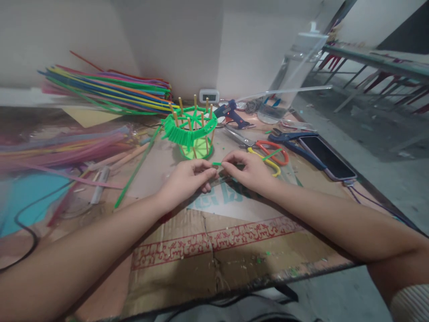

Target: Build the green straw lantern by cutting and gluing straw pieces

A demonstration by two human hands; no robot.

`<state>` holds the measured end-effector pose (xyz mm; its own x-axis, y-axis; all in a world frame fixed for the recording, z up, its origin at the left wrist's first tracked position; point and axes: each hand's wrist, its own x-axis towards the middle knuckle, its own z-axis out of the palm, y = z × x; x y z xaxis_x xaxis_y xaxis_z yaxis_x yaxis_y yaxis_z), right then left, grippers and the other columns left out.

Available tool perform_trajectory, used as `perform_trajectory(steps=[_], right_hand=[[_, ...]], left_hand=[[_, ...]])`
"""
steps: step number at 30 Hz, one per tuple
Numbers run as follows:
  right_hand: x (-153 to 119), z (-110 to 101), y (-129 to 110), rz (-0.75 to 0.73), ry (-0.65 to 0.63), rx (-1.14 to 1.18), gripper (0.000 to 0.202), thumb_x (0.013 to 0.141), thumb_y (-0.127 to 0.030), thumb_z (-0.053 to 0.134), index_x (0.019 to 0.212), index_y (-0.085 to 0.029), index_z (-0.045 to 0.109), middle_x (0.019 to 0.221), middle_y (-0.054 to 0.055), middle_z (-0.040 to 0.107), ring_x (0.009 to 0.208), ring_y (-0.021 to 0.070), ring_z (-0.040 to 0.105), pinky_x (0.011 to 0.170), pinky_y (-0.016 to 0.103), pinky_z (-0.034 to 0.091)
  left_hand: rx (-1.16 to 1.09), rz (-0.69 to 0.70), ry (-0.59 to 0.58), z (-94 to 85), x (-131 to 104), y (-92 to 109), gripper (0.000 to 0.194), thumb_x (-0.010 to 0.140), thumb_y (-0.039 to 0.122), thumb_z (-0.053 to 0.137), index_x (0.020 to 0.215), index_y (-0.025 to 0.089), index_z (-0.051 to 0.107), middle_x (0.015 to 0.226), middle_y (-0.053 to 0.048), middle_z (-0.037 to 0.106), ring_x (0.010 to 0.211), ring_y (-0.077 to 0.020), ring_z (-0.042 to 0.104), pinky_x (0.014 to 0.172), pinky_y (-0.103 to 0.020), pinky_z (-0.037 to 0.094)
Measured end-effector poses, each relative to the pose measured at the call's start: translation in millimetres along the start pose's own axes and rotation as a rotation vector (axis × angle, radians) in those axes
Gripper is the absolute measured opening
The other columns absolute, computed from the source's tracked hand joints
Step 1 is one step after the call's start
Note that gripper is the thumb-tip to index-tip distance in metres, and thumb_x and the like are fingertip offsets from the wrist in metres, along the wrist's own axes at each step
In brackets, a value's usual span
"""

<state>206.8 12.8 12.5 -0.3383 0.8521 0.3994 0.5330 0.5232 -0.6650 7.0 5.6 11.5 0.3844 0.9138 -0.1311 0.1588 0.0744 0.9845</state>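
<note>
A short green pipe cleaner piece [216,163] spans the gap between my two hands. My right hand [247,169] pinches its right end between thumb and forefinger. At its left end are the closed thumb and forefinger of my left hand [193,178]. Just beyond my left hand stands a round frame [197,150] with a green base, upright wooden sticks and a spoked green ring. Short green pieces hang side by side along the ring's near left edge. Scissors [250,142] with orange and yellow handles lie beyond my right hand, a green strip [272,154] across the handles.
Bundled coloured pipe cleaners [110,91] lie at the back left. A blue glue gun [234,115], a small digital display [209,96] and a clear pump bottle [284,80] stand behind. Blue-handled pliers [298,145] and a phone [326,156] lie right, near the table's edge.
</note>
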Motion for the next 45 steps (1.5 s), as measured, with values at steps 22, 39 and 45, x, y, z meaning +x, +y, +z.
perform_trajectory(steps=[22,39,45], right_hand=[[0.3,0.3,-2.4,0.008,-0.023,-0.009,0.016,0.089,-0.03,0.06,0.082,-0.017,0.068,0.073,0.002,0.071,0.065,0.0131,0.062,0.06,0.025,0.043],[0.0,1.0,-6.6,0.039,-0.091,0.04,0.008,0.083,-0.02,0.054,0.084,-0.019,0.062,0.074,0.001,0.069,0.071,0.0145,0.062,0.07,0.028,0.047],[-0.8,4.1,-1.7,0.035,-0.078,0.053,0.005,0.081,-0.021,0.055,0.085,-0.019,0.057,0.075,0.001,0.068,0.07,0.0152,0.062,0.068,0.029,0.047]], left_hand=[[0.05,0.032,0.006,-1.7,-2.3,2.3,0.029,0.089,0.043,0.061,0.084,0.014,0.064,0.063,0.0,0.066,0.046,-0.0079,0.056,0.046,-0.018,0.046],[0.141,0.106,0.042,-4.6,-6.9,-2.0,0.033,0.094,0.045,0.055,0.084,0.015,0.067,0.058,0.001,0.065,0.048,-0.0093,0.057,0.049,-0.019,0.044],[0.136,0.098,0.037,-4.4,-6.5,-1.7,0.033,0.094,0.045,0.056,0.083,0.015,0.067,0.056,0.001,0.064,0.048,-0.0093,0.056,0.048,-0.019,0.044]])
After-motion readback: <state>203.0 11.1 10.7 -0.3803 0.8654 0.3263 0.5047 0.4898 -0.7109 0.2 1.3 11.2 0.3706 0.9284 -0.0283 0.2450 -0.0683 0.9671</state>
